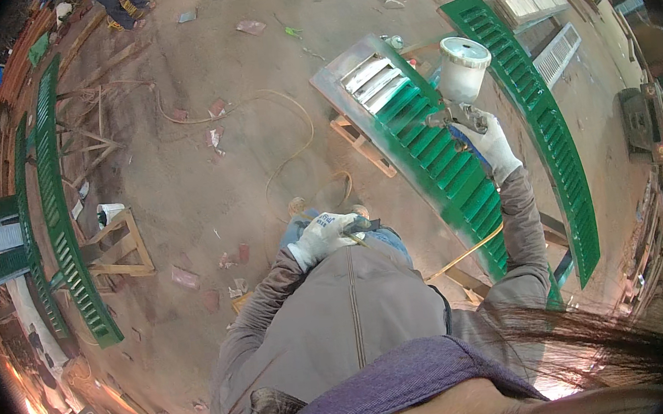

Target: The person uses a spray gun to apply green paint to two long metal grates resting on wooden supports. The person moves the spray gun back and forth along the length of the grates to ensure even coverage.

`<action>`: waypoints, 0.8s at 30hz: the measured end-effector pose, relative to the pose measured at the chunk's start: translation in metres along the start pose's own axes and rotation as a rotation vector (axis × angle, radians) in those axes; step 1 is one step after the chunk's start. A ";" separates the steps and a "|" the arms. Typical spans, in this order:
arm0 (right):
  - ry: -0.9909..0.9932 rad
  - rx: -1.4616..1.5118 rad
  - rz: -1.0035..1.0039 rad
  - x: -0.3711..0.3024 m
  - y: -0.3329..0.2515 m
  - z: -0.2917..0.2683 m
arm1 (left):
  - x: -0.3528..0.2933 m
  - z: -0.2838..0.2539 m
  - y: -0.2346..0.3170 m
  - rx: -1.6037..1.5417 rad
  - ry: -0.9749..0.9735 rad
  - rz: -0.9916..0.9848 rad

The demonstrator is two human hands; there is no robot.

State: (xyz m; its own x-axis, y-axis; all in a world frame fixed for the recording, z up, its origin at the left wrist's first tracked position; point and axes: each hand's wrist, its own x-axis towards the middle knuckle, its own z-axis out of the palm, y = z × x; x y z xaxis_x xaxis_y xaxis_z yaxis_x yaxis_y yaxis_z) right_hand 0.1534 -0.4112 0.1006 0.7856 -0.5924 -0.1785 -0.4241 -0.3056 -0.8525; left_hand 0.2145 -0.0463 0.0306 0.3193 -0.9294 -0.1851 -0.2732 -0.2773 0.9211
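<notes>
My right hand (491, 146), in a white glove, grips a paint spray gun (446, 116) with a white cup (463, 72) on top. The gun is held over a louvred shutter panel (433, 160) that slants across the front right. Most of this panel is green; its far end shows white slats and a greyish frame. My left hand (320, 239), also gloved, is closed in front of my waist around a small dark object (361, 225), whose kind I cannot make out. A yellow hose (465, 252) runs from beside my body towards my right arm.
Another green louvred panel (537, 125) stands to the right, with pale louvred pieces (558, 55) beyond. Green panels (64, 211) rest on wooden stands (130, 248) at the left, near a white bucket (110, 213). A hose (288, 102) loops over the littered floor. A person's legs (119, 5) show far left.
</notes>
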 end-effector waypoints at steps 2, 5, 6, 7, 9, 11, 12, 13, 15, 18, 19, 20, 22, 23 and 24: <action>0.048 -0.078 -0.048 0.001 -0.012 0.002 | 0.000 0.003 -0.001 -0.042 0.031 0.022; 0.149 -0.375 -0.150 0.023 -0.011 -0.002 | 0.006 0.007 0.000 -0.022 0.014 0.033; 0.232 -0.523 -0.168 0.029 -0.006 -0.001 | 0.008 0.005 0.001 -0.004 -0.009 -0.005; 0.316 -0.671 -0.185 0.035 -0.002 -0.002 | 0.009 0.004 0.004 0.015 -0.032 -0.043; 0.278 -0.480 -0.281 0.049 0.011 -0.009 | 0.012 0.004 0.005 0.023 -0.045 -0.076; 0.242 -0.292 -0.331 0.067 0.032 -0.009 | 0.012 0.008 0.000 0.001 -0.034 -0.067; 0.293 -0.420 -0.278 0.070 0.034 -0.007 | 0.014 0.009 0.004 -0.028 -0.026 -0.074; 0.241 -0.393 -0.283 0.072 0.036 -0.005 | 0.016 0.010 0.009 -0.056 -0.018 -0.081; 0.136 -0.340 -0.301 0.076 0.038 0.001 | 0.018 0.010 0.019 -0.070 0.021 -0.051; -0.140 -0.036 -0.058 0.046 -0.013 0.010 | 0.018 0.010 0.026 -0.054 0.079 -0.023; -0.199 0.063 0.001 0.042 -0.018 0.010 | 0.020 0.011 0.023 -0.073 0.056 -0.056; -0.246 0.150 0.015 0.041 -0.020 0.010 | 0.021 0.012 0.020 -0.093 0.033 -0.090; -0.170 0.195 -0.046 0.044 -0.013 0.011 | 0.022 0.020 0.012 -0.116 0.063 -0.062; -0.134 0.218 -0.077 0.046 -0.011 0.012 | 0.021 0.023 0.008 -0.127 0.080 -0.050; -0.096 0.097 -0.093 0.049 -0.013 0.013 | 0.020 0.025 0.008 -0.118 0.085 -0.063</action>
State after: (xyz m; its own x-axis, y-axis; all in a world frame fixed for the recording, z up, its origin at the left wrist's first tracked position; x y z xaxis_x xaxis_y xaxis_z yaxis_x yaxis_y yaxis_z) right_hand 0.2038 -0.4265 0.0965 0.8608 -0.4895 -0.1393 -0.3062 -0.2795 -0.9100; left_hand 0.1960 -0.0728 0.0259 0.4094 -0.8857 -0.2187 -0.1432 -0.2992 0.9434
